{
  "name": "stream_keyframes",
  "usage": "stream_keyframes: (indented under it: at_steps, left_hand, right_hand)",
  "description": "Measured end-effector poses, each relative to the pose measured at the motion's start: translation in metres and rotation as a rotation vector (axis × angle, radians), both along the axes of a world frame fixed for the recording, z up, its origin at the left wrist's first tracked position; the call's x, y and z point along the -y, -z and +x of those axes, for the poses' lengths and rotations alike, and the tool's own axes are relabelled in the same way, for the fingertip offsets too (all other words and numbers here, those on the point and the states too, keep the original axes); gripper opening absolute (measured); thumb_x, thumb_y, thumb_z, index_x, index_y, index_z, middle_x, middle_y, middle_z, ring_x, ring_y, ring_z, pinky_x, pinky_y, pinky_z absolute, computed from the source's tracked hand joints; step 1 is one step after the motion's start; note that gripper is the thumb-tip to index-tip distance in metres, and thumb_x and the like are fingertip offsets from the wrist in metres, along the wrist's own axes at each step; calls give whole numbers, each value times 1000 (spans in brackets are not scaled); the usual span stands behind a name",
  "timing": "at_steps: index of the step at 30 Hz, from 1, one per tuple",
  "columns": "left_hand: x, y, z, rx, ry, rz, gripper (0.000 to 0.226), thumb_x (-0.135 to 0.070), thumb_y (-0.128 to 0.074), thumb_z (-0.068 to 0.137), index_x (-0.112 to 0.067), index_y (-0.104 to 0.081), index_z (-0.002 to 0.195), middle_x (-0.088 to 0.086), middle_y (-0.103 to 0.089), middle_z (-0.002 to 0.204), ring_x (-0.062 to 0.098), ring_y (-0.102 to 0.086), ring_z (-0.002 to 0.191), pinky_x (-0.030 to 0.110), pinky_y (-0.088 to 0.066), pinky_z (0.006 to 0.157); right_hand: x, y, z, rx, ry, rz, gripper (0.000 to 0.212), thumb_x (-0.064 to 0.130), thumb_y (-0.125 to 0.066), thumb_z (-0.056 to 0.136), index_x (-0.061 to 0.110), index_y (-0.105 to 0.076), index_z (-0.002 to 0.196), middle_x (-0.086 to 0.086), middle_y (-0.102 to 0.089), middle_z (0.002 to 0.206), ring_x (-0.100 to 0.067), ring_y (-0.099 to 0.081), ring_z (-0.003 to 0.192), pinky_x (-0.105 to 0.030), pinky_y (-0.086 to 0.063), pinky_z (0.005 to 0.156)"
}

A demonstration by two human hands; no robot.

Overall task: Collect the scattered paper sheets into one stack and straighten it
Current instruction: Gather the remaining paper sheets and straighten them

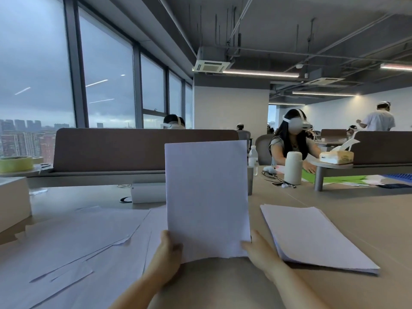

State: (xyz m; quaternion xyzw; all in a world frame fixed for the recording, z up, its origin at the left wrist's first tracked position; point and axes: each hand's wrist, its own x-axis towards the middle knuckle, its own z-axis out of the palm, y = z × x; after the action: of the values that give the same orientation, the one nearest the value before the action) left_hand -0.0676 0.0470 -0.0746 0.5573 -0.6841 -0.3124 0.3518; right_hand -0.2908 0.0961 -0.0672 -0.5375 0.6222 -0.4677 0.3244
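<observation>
I hold a bundle of white paper sheets [207, 197] upright in front of me, its lower edge just above the table. My left hand [168, 253] grips its lower left corner and my right hand [258, 248] grips its lower right corner. A flat stack of white sheets [312, 237] lies on the table to the right of my right hand. Several loose sheets [78, 241] lie scattered and overlapping on the table to the left.
The beige table [223, 284] has a white roll [148, 194] and a brown divider [111, 150] behind the held paper. A box [13, 201] stands at the far left. A white bottle [293, 167], cables and a seated person are at the back right.
</observation>
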Motion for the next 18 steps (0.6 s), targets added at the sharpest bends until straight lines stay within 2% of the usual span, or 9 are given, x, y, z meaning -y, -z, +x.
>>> stream_keyframes:
  at_steps: [2,4,6,9,13,16,18]
  left_hand:
    - [4,-7,-6,-9,-29,-12,12,-9,-41,92,-13,-33,100,9,-58,91,25,-54,71,36,-44,62]
    - [4,-19,-21,-86,-20,-6,15,-8,-36,88,-17,-34,99,9,-62,80,28,-63,63,37,-50,50]
    - [-1,-29,-46,-108,31,8,19,-6,-30,87,-17,-34,103,8,-61,79,21,-62,52,24,-41,42]
    - [-11,-35,-85,-144,108,14,22,-4,-28,89,-12,-36,107,8,-56,77,15,-51,50,21,-35,42]
    - [-23,-38,-139,-292,210,144,19,-3,-27,96,-12,-37,108,6,-54,92,12,-53,60,21,-43,52]
    - [-27,-34,-173,-304,256,141,16,-3,-33,96,-7,-43,107,10,-57,101,12,-58,64,25,-52,62]
    - [-26,-26,-190,-272,268,126,10,-5,-39,95,-6,-47,101,11,-60,96,12,-59,63,25,-52,60]
  right_hand:
    - [-1,-9,-3,31,79,-4,22,7,-41,92,23,-54,99,5,-63,93,-15,-61,75,-20,-46,60]
    - [0,-15,-11,31,152,-35,21,11,-40,89,21,-51,103,-6,-61,91,-19,-55,64,-27,-41,54]
    - [-6,-15,-27,-1,230,-47,26,12,-39,88,19,-49,111,-7,-61,96,-21,-56,74,-29,-41,60]
    - [-23,-14,-58,-42,359,-40,24,13,-37,92,14,-44,115,-8,-58,97,-23,-53,78,-30,-38,61]
    - [-46,-18,-106,-141,548,-50,25,10,-34,97,6,-41,121,-7,-52,91,-22,-48,76,-30,-32,57]
    - [-61,-16,-137,-194,666,-65,31,7,-34,96,4,-40,126,-12,-53,112,-29,-50,92,-31,-36,66]
    - [-67,-11,-152,-228,724,-51,32,6,-34,95,3,-42,126,-7,-52,116,-26,-47,92,-29,-35,62]
